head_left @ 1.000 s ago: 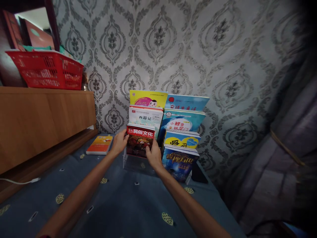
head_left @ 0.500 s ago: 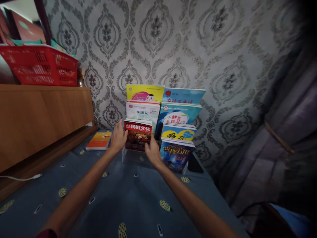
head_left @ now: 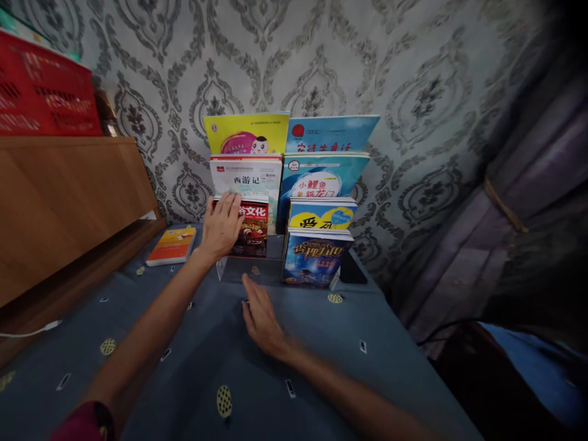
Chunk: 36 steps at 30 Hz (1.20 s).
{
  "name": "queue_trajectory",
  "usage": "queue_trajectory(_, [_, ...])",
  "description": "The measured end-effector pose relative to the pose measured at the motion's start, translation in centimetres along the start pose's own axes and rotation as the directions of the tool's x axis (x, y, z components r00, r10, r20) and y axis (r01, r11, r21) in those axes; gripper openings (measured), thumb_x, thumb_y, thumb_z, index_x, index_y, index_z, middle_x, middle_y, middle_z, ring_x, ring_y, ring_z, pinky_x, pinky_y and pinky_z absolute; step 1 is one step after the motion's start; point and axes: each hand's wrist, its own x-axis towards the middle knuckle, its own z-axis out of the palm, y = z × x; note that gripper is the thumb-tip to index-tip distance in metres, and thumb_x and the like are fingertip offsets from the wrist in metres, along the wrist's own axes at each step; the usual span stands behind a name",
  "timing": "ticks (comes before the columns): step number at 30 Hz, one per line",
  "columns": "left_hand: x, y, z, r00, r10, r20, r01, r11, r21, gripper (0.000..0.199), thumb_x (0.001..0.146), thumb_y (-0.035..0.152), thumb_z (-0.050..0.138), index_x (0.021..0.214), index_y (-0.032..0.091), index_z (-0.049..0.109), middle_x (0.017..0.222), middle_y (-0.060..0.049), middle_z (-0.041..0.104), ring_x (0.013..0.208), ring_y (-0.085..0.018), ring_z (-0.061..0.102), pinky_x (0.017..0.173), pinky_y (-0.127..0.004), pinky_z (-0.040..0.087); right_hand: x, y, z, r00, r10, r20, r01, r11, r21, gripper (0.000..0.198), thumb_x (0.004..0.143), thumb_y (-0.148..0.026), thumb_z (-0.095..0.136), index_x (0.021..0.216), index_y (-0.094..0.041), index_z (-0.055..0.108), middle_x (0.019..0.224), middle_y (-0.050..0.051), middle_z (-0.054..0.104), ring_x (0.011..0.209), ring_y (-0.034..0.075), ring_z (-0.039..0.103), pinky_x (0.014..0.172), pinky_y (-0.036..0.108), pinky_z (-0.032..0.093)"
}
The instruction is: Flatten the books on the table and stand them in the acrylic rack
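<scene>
My left hand [head_left: 223,225] lies with outstretched fingers across the left part of a dark red book [head_left: 255,231]. That book leans upright in a clear tiered book stand [head_left: 250,269], below a white book [head_left: 245,171] and a yellow one [head_left: 271,128]. In front of the stand, my right hand [head_left: 263,321] is held over the cloth, fingers extended and nothing in it. The stand's right column has a dark blue book [head_left: 312,260] lowest, then a yellow and blue book [head_left: 298,216], a teal book [head_left: 353,168] and a light blue book [head_left: 353,131].
An orange book [head_left: 171,246] lies flat at the left, beside a wooden cabinet [head_left: 68,202] with a red basket [head_left: 50,92] on top. A dark flat object [head_left: 353,271] rests right of the stand. A white cable [head_left: 32,332] reaches the cloth's left side.
My right hand has let go of the dark red book's right side and come down toward me. My left hand has shifted from its left edge onto the cover. The camera view has tilted down.
</scene>
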Motion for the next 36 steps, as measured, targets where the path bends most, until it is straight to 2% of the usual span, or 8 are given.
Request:
queue_trajectory(5, [0.4, -0.3, 0.5, 0.999, -0.004, -0.034, 0.005, 1.000, 0.024, 0.046, 0.102, 0.027, 0.036, 0.143, 0.012, 0.047, 0.145, -0.017, 0.054, 0.138, -0.028, 0.047, 0.121, -0.050, 0.022, -1.5, 0.5, 0.9, 0.995, 0.013, 0.104, -0.017, 0.999, 0.039, 0.067, 0.098, -0.014, 0.034, 0.162, -0.020, 0.012, 0.155, 0.012, 0.045, 0.142, 0.025, 0.044, 0.116, 0.047, 0.041])
queue_trajectory(17, [0.2, -1.1, 0.9, 0.997, 0.053, -0.064, -0.055, 0.998, -0.029, 0.048, 0.101, 0.026, 0.037, 0.147, 0.015, 0.043, 0.150, -0.015, 0.051, 0.142, -0.026, 0.043, 0.123, -0.049, 0.020, -1.9, 1.0, 1.2, 0.992, 0.031, 0.123, -0.036, 0.999, 0.040, 0.056, 0.098, -0.015, 0.037, 0.154, -0.020, 0.037, 0.149, 0.012, 0.053, 0.138, 0.023, 0.049, 0.115, 0.047, 0.042])
queue_trajectory(21, [-1.7, -4.4, 0.6, 0.995, 0.014, -0.103, -0.019, 0.999, -0.045, 0.052, 0.102, 0.023, 0.032, 0.153, 0.015, 0.034, 0.158, -0.013, 0.041, 0.149, -0.023, 0.032, 0.124, -0.046, 0.020, -2.1, 2.1, 2.1, 0.992, 0.023, 0.127, -0.032, 0.998, 0.062, 0.052, 0.098, -0.014, 0.038, 0.149, -0.019, 0.045, 0.145, 0.013, 0.058, 0.135, 0.024, 0.052, 0.113, 0.049, 0.044])
queue_trajectory(24, [-5.2, -8.8, 1.9, 0.978, -0.198, -0.062, 0.196, 0.980, -0.036, 0.055, 0.101, 0.022, 0.030, 0.156, 0.016, 0.028, 0.160, -0.013, 0.036, 0.150, -0.023, 0.030, 0.123, -0.046, 0.025, -2.2, 2.5, 2.5, 0.991, 0.021, 0.135, -0.031, 0.997, 0.072, 0.049, 0.097, -0.016, 0.040, 0.145, -0.017, 0.050, 0.142, 0.014, 0.060, 0.133, 0.025, 0.054, 0.113, 0.049, 0.045])
queue_trajectory(26, [-8.1, -11.7, 3.3, 0.903, -0.406, 0.142, 0.399, 0.914, 0.079, 0.056, 0.099, 0.020, 0.031, 0.155, 0.012, 0.030, 0.159, -0.015, 0.037, 0.151, -0.025, 0.029, 0.121, -0.047, 0.030, -2.2, 2.6, 2.6, 0.990, 0.017, 0.140, -0.028, 0.997, 0.078, 0.047, 0.097, -0.017, 0.041, 0.143, -0.017, 0.053, 0.140, 0.015, 0.061, 0.132, 0.026, 0.056, 0.111, 0.050, 0.047])
queue_trajectory(27, [-9.6, -12.8, 4.0, 0.816, -0.509, 0.273, 0.472, 0.860, 0.194, 0.056, 0.099, 0.021, 0.030, 0.154, 0.011, 0.030, 0.161, -0.016, 0.034, 0.152, -0.026, 0.026, 0.120, -0.048, 0.031, -2.2, 2.7, 2.6, 0.990, 0.013, 0.143, -0.025, 0.996, 0.081, 0.047, 0.097, -0.017, 0.042, 0.142, -0.017, 0.054, 0.140, 0.015, 0.062, 0.131, 0.026, 0.056, 0.111, 0.050, 0.047])
queue_trajectory(29, [-12.1, -14.4, 5.3, 0.737, -0.575, 0.357, 0.512, 0.818, 0.262, 0.056, 0.098, 0.028, 0.036, 0.149, 0.004, 0.039, 0.156, -0.024, 0.038, 0.149, -0.036, 0.030, 0.115, -0.058, 0.034, -2.2, 2.7, 2.6, 0.989, 0.003, 0.148, -0.016, 0.996, 0.087, 0.045, 0.098, -0.018, 0.042, 0.140, -0.017, 0.056, 0.139, 0.015, 0.062, 0.130, 0.026, 0.057, 0.110, 0.049, 0.048])
queue_trajectory(36, [-15.2, -16.4, 8.1, 0.636, -0.559, 0.532, 0.460, 0.828, 0.320, 0.069, 0.097, 0.050, 0.045, 0.153, 0.010, 0.035, 0.161, -0.020, 0.030, 0.152, -0.035, 0.023, 0.119, -0.064, 0.019, -2.4, 3.1, 2.6, 0.992, -0.003, 0.128, -0.006, 0.997, 0.076, 0.043, 0.096, -0.017, 0.044, 0.136, -0.020, 0.060, 0.138, 0.013, 0.063, 0.129, 0.025, 0.059, 0.109, 0.048, 0.049])
